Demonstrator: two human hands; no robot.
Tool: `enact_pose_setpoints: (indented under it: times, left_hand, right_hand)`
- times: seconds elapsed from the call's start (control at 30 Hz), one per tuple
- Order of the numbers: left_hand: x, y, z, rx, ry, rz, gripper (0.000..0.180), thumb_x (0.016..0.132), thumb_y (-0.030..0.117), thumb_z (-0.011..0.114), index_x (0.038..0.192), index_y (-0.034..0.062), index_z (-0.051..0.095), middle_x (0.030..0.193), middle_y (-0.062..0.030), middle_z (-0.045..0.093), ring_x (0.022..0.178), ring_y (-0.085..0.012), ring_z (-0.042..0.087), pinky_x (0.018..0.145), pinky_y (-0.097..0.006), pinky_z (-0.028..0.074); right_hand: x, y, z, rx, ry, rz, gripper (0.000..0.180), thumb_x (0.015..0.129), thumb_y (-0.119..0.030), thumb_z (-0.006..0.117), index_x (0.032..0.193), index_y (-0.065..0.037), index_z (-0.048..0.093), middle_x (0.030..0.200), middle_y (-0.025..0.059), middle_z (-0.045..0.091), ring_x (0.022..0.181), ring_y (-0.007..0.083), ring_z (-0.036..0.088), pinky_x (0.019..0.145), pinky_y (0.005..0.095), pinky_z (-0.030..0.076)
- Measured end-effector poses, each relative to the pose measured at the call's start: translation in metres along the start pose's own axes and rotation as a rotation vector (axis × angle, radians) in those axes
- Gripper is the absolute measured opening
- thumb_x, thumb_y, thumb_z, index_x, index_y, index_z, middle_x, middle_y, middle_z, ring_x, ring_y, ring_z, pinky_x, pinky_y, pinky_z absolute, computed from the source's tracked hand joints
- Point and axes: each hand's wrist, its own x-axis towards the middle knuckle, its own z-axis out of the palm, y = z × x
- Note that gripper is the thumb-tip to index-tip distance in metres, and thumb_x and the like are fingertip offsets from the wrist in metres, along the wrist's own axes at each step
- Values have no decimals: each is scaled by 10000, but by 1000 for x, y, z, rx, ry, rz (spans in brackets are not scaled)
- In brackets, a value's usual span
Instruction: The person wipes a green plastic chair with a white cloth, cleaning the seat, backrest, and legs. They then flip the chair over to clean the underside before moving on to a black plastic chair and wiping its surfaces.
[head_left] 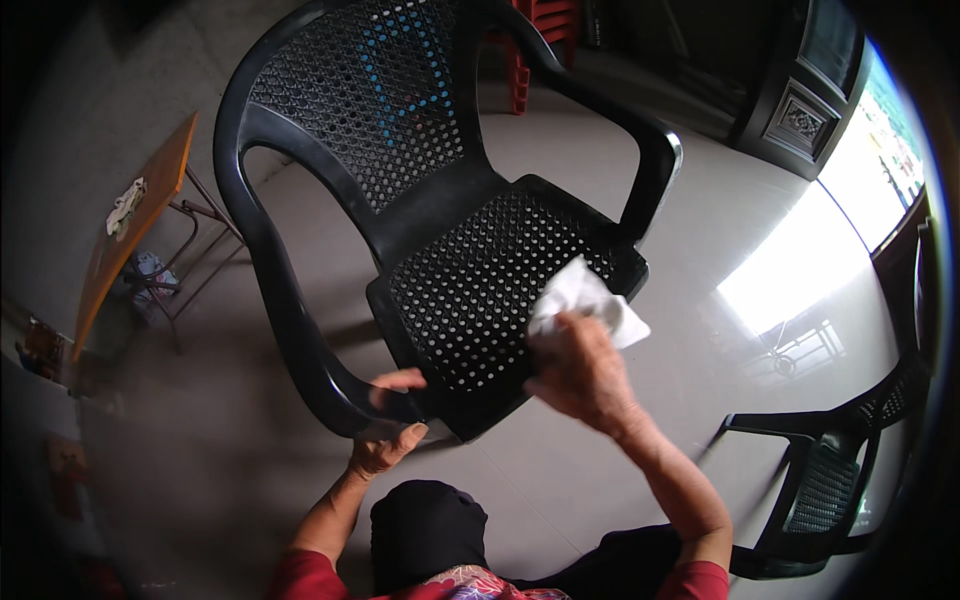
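Observation:
A black plastic armchair (440, 205) with a perforated seat and back fills the middle of the view, tilted toward me. My right hand (583, 375) is closed around a crumpled white cloth (578, 298), which lies over the right front part of the seat. With my left hand (388, 440) I grip the chair's left front corner, where the armrest comes down to the seat; the thumb shows on the near side and the fingers on the far side. Blue dots (441, 62) form an outline on the chair's back.
An orange-brown folding table (150, 205) with a cloth (126, 208) on it stands at the left. Another dark green chair (822, 490) is at the lower right. Red plastic stools (547, 22) stand at the back, and a dark carved door (806, 90) is beside a bright opening.

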Motion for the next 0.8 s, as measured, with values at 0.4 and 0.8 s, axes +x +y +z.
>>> enact_pose_setpoints:
  times: [0.4,0.8]
  left_hand:
    - [-2,-37,5,-289,-12,99,333,720,146,647,910,107,377,749,-13,524,723,-156,559,964,-430,336]
    - [4,-33,4,-268,-31,95,363,731,221,660,913,116,364,743,-21,523,713,-164,542,963,-414,315]
  right_hand:
    - [53,48,31,-424,-93,-71,336,765,-211,656,1098,-250,645,1334,97,477,1320,312,372,977,569,276]
    - [123,90,101,-385,-184,-264,492,769,-183,626,1239,-64,544,1346,174,488,1298,353,425,1005,475,418]
